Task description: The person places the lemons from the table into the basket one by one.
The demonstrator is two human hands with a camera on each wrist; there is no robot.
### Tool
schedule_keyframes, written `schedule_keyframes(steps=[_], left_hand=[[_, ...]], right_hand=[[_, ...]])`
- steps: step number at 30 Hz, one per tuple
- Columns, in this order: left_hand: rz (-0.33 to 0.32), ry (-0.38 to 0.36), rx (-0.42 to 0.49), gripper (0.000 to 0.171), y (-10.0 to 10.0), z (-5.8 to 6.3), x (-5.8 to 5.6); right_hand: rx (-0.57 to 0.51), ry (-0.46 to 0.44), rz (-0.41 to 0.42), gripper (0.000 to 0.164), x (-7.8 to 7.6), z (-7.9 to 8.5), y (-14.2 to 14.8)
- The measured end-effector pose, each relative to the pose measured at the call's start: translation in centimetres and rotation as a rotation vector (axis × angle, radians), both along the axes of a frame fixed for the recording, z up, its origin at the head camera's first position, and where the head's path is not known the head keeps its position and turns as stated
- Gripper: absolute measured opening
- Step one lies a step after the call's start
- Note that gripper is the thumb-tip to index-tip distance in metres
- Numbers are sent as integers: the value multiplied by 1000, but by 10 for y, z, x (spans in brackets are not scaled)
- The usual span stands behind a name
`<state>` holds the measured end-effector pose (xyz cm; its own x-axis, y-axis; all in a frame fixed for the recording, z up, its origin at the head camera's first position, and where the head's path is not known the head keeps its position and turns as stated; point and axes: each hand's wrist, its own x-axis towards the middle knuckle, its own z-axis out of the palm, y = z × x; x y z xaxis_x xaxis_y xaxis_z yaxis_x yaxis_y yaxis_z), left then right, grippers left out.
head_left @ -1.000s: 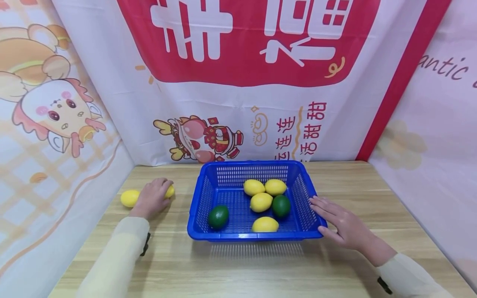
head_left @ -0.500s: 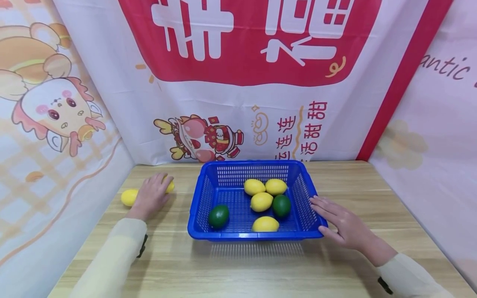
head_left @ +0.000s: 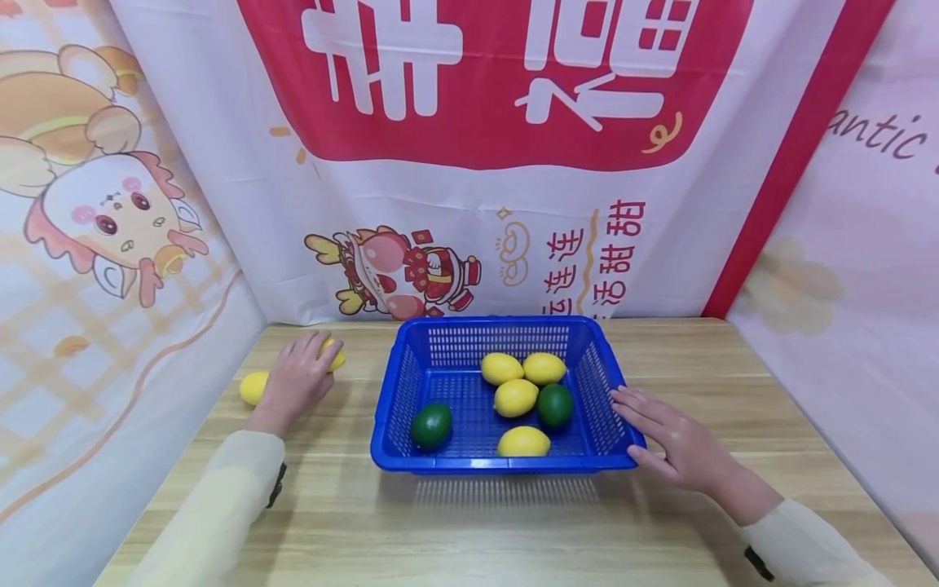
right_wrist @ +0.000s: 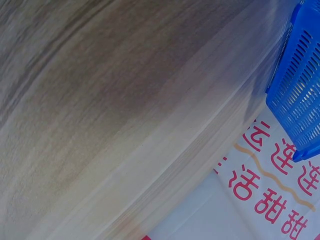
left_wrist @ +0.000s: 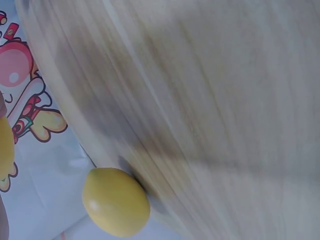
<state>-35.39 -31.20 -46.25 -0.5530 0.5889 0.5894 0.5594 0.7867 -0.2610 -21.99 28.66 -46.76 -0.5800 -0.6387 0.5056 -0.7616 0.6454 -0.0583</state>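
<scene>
In the head view my left hand [head_left: 298, 377] holds a yellow lemon [head_left: 333, 355], its fingers curled over it at the left of the table. That held lemon [left_wrist: 6, 147] shows only in part at the edge of the left wrist view. Just behind the hand a second lemon [head_left: 253, 388] lies on the wood. My right hand [head_left: 682, 444] rests with straight fingers against the right rim of a blue plastic basket [head_left: 506, 465]. Inside the basket are several lemons [head_left: 516, 398] and two dark green avocados, one at the left [head_left: 431, 425] and one among the lemons [head_left: 554, 405].
The light wooden table [head_left: 499, 538] ends at the back against a printed red and white cloth [head_left: 469, 196]. More printed cloth hangs along the left side [head_left: 95, 326] and the right side [head_left: 836, 310]. The basket stands mid-table, between the hands.
My left hand has shifted slightly toward the back of the table, with the lemon in its fingers. The right hand, the basket and its fruit stay where they were.
</scene>
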Motion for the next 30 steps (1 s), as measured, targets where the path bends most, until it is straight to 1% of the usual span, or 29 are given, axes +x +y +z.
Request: schedule_keyframes(steps=[5,14,18,22,30], left_hand=[[-18,33,2,49,2,6,4],[-48,67,0,48,5,12,7],[-62,91,6,46,7,14,8],[-86,121,19,45,8,17,8],[-112,127,9,44,17,28,10]], right_hand=[[-3,13,3,55,0,0,0],[-4,-13,-6,56,2,2,-1],[-24,22,31,53,0,0,-1],[-40,52,60,55,-3,-1,0],[-19,17,36,53,-1,2,0]])
